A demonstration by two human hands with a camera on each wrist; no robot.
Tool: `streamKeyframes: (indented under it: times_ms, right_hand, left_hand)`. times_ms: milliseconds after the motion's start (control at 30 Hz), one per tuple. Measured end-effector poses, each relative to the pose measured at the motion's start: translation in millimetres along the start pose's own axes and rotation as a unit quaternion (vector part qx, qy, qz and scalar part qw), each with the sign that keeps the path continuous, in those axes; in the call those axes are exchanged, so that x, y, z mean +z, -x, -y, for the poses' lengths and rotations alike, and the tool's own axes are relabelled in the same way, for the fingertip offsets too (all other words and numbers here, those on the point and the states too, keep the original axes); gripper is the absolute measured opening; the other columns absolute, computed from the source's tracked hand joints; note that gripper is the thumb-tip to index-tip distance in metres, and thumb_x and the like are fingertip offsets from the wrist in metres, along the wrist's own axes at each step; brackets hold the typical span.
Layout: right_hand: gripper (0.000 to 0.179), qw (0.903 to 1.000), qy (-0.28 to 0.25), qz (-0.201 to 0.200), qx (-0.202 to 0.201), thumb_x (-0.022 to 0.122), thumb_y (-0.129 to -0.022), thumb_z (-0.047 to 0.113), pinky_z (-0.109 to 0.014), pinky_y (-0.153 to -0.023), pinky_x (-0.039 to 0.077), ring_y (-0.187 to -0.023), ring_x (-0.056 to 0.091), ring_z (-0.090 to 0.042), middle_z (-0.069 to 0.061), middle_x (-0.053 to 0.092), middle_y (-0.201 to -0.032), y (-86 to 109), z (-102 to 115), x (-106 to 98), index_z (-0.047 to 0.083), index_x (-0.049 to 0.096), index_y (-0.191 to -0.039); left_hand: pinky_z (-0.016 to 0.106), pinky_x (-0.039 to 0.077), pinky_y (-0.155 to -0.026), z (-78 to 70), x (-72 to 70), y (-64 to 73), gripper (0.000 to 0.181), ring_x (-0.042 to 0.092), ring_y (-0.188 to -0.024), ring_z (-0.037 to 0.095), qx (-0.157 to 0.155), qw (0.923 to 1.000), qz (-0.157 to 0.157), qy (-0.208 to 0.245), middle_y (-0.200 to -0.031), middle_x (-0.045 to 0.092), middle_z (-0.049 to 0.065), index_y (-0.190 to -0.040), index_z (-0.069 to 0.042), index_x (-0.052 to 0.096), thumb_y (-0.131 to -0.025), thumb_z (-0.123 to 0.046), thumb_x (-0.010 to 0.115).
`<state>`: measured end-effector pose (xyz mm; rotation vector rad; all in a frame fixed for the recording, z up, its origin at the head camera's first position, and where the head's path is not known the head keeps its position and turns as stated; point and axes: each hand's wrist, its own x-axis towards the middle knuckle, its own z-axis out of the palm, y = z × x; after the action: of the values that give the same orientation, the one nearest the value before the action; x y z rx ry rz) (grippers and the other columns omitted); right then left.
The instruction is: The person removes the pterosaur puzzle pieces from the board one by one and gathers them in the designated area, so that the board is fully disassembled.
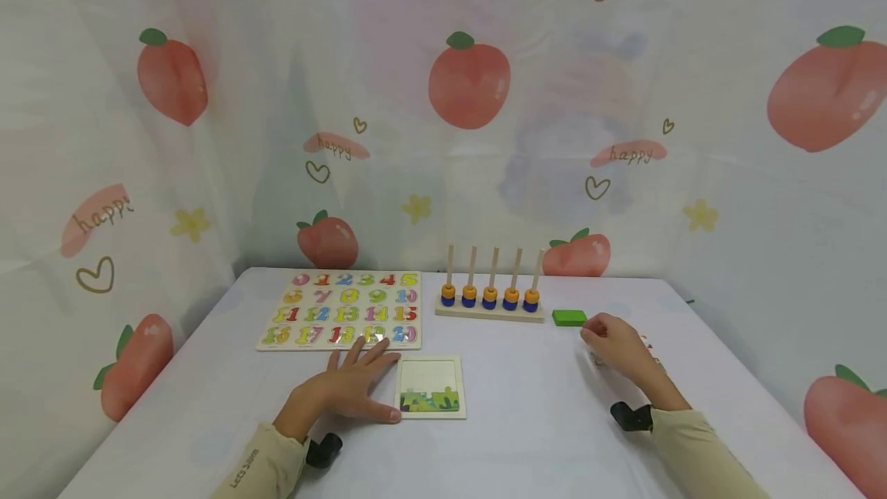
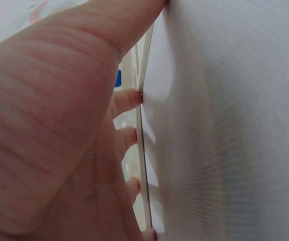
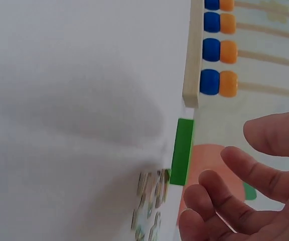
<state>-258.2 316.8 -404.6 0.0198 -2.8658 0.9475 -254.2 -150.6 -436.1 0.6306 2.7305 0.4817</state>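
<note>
My left hand is spread flat on the table, its thumb at the lower left corner of a small jigsaw tray. Joined green jigsaw pieces fill the tray's lower part. The other fingertips of that hand reach the front edge of a number puzzle board. My right hand, fingers loosely bent and thumb apart, hovers with nothing in it beside a green block. Loose jigsaw pieces lie below it, mostly hidden by the hand in the head view.
Left of the green block stands a wooden bead rack with upright pegs, each carrying orange and blue beads. A white cloth covers the table. Behind it hangs a curtain printed with peaches.
</note>
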Motion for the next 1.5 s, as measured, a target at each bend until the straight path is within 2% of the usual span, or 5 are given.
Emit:
streamKeyframes:
  times_ms: [433,600,967,1167,1500]
  right_hand:
    - [0.021,0.9988,-0.022,0.009,-0.044,0.064,-0.105,0.011,-0.045,-0.083,0.057,-0.095,0.063,-0.028,-0.013,0.069,-0.104,-2.5,21.0,21.2,-0.007,0.067,-0.115]
    - [0.021,0.9984,-0.03,0.016,-0.046,0.065,-0.105,0.011,-0.041,-0.081,0.057,-0.093,0.061,-0.027,-0.012,0.069,-0.103,-2.0,28.9,28.5,-0.007,0.067,-0.117]
    - [0.015,0.996,-0.047,0.026,-0.072,0.066,-0.105,0.009,-0.039,-0.08,0.056,-0.089,0.06,-0.023,-0.007,0.068,-0.097,-3.2,43.8,41.9,-0.003,0.069,-0.112]
    - [0.013,0.995,-0.05,0.032,-0.08,0.067,-0.104,0.009,-0.039,-0.08,0.056,-0.088,0.059,-0.022,-0.004,0.067,-0.095,-1.9,55.0,49.6,-0.002,0.07,-0.11]
    - [0.011,0.9912,-0.057,0.046,-0.11,0.068,-0.104,0.008,-0.039,-0.083,0.055,-0.09,0.059,-0.022,-0.003,0.067,-0.095,-0.5,72.7,60.0,-0.001,0.072,-0.109]
  left_hand:
    - [0.076,0.002,-0.122,0.9,1.3,0.1,0.102,0.001,-0.162,0.045,0.002,1.0,-0.003,-0.002,-0.178,0.018,0.008,-0.166,-0.022,0.039,-0.085,-0.066,0.082]
    - [0.076,-0.001,-0.122,1.9,0.7,-0.5,0.103,-0.001,-0.162,0.046,0.008,1.0,0.002,0.005,-0.178,0.017,0.008,-0.167,-0.021,0.039,-0.085,-0.067,0.082]
    - [0.076,-0.004,-0.121,12.4,7.5,-8.2,0.107,-0.003,-0.162,0.045,0.02,0.9997,-0.006,0.011,-0.179,0.016,0.007,-0.167,-0.023,0.038,-0.082,-0.075,0.078]
    - [0.076,-0.003,-0.121,6.7,4.0,-4.5,0.105,-0.002,-0.162,0.045,0.013,0.9999,0.002,0.004,-0.179,0.017,0.008,-0.167,-0.022,0.038,-0.084,-0.071,0.08]
    - [0.076,0.003,-0.122,-1.5,2.0,1.2,0.101,0.003,-0.162,0.046,0.008,0.9998,-0.014,-0.012,-0.178,0.02,0.007,-0.165,-0.022,0.041,-0.084,-0.067,0.082]
